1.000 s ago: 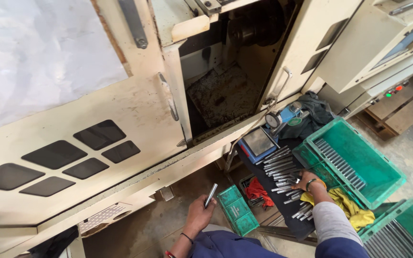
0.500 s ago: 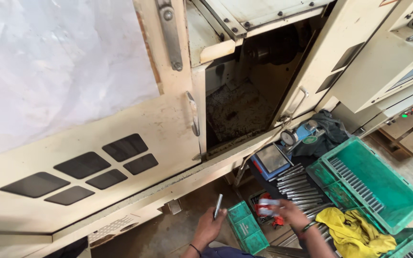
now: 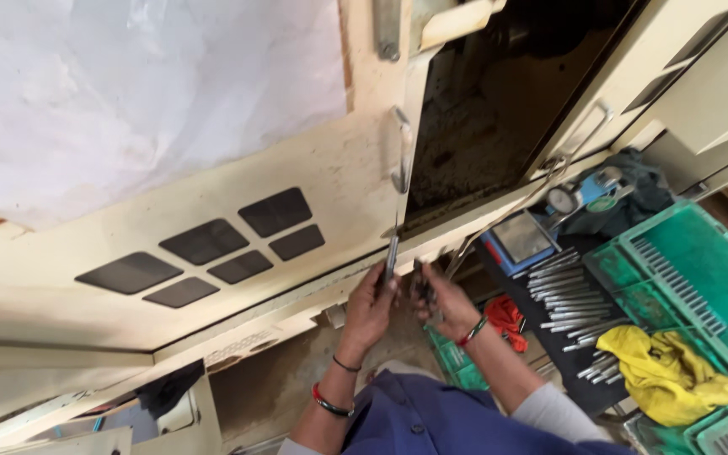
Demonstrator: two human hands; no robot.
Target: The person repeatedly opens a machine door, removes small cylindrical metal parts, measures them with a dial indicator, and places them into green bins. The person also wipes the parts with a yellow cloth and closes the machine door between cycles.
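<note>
My left hand [image 3: 371,305] is raised in front of the cream machine cabinet [image 3: 212,194] and grips a thin metal rod [image 3: 391,253] that points upward. My right hand [image 3: 441,297] is close beside it, fingers curled around a small dark part [image 3: 420,282]. The two hands nearly touch. Both wrists wear bands, and blue sleeves show at the bottom of the view.
The machine's door stands open on a dark chamber [image 3: 482,126]. To the right, a row of metal rods [image 3: 562,291] lies on a dark mat, with a red cloth [image 3: 507,320], a yellow cloth [image 3: 667,371], green crates [image 3: 693,278] and a blue gauge [image 3: 516,240].
Both hands have come up from the floor area and together in front of the cabinet. The right hand left the rods and red cloth. The view has tilted closer to the machine.
</note>
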